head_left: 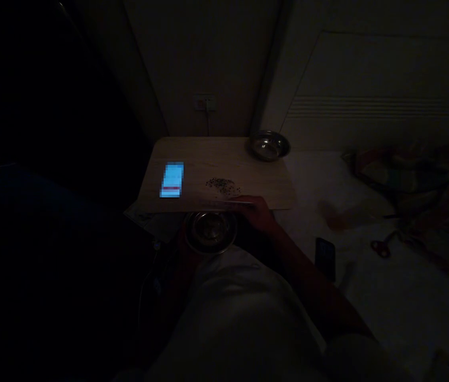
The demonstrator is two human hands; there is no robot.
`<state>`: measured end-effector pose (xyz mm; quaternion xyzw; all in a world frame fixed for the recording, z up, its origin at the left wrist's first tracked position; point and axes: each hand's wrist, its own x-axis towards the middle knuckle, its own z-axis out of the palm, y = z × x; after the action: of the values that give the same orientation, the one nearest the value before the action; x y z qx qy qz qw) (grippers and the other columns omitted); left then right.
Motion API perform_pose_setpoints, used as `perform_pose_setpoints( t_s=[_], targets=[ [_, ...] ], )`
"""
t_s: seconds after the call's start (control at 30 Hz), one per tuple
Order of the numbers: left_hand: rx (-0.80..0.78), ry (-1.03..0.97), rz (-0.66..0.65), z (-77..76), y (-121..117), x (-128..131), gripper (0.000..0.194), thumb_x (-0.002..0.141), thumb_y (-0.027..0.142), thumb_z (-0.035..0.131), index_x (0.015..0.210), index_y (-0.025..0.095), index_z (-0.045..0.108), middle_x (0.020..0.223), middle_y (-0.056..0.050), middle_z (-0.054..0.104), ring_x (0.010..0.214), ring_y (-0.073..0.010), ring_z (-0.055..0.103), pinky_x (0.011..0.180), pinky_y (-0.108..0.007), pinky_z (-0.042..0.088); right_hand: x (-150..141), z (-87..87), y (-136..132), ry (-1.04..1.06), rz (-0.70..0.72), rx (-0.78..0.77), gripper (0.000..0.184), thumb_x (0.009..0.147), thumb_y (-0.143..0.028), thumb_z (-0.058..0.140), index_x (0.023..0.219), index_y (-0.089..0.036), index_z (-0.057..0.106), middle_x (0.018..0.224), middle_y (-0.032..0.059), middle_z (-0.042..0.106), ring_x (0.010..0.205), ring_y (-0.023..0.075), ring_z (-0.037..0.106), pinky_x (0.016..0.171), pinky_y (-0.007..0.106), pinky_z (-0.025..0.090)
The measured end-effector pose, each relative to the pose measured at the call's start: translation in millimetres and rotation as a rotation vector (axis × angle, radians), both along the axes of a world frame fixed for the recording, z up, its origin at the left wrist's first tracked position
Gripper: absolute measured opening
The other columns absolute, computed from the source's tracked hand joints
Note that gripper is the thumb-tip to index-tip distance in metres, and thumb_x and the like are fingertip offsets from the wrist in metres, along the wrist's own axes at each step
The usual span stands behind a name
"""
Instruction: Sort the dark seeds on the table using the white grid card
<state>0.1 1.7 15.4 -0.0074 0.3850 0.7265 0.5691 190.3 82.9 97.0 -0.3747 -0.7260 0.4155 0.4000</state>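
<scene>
In the dim head view, my left hand (191, 246) grips the side of a steel bowl (229, 241) just below the near edge of a small wooden table (192, 148). Something I cannot make out lies in the bottom of the bowl. My right hand (259, 213) is closed at that table edge on a thin, flat, pale strip (244, 202). Motion blur and darkness hide what kind of thing the strip is. Just beyond it, a loose scatter of small dark bits (222, 185), like seeds, is spread on the tabletop.
A lit phone (172, 179) lies on the table's left side. Another steel bowl (270, 146) stands at the back right corner. A wall socket (205, 102) has a cable. On the pale sheet at right are a dark phone (325, 258), red-handled scissors (380, 248) and crumpled cloth (391, 172).
</scene>
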Motion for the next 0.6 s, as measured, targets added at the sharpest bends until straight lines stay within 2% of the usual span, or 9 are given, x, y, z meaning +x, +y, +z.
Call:
perform_pose_setpoints(
  t_s=[0.13, 0.27, 0.43, 0.6],
  targets=[
    [0.003, -0.068, -0.033, 0.1, 1, -4, 0.035, 0.086, 0.038, 0.045, 0.105, 0.016, 0.064, 0.115, -0.007, 0.063, 0.119, -0.0277, 0.046, 0.098, -0.04, 0.036, 10, -4.2, 8, 0.032, -0.32, 0.014, 0.028, 0.074, -0.032, 0.063, 0.098, -0.018, 0.068, 0.09, 0.0053, 0.071, 0.08, 0.0211, 0.065, 0.073, 0.034, 0.051],
    [-0.007, -0.111, -0.046, -3.7, 1, -6, 0.033, 0.084, 0.036, 0.045, 0.102, 0.016, 0.065, 0.11, -0.007, 0.066, 0.121, -0.0266, 0.045, 0.099, -0.038, 0.036, 19, -5.0, 14, 0.083, -0.471, 0.08, 0.03, 0.073, -0.033, 0.063, 0.098, -0.018, 0.066, 0.091, 0.0057, 0.07, 0.082, 0.0203, 0.064, 0.076, 0.035, 0.05],
    [-0.041, -0.143, -0.067, -9.9, 0, -5, 0.032, 0.081, 0.038, 0.047, 0.099, 0.018, 0.066, 0.106, -0.007, 0.067, 0.121, -0.0269, 0.046, 0.098, -0.04, 0.037, 23, -5.7, 18, 0.09, -0.58, 0.124, 0.03, 0.077, -0.036, 0.058, 0.099, -0.016, 0.064, 0.091, 0.0078, 0.069, 0.082, 0.0198, 0.063, 0.077, 0.035, 0.05],
    [-0.042, -0.172, -0.136, -13.0, -1, -5, 0.035, 0.08, 0.044, 0.047, 0.097, 0.02, 0.067, 0.103, -0.008, 0.068, 0.117, -0.0297, 0.05, 0.098, -0.046, 0.038, 24, -10.5, 22, 0.056, -0.603, 0.203, 0.032, 0.08, -0.033, 0.054, 0.107, -0.017, 0.059, 0.101, 0.0091, 0.067, 0.09, 0.0199, 0.062, 0.082, 0.035, 0.049]
  ],
)
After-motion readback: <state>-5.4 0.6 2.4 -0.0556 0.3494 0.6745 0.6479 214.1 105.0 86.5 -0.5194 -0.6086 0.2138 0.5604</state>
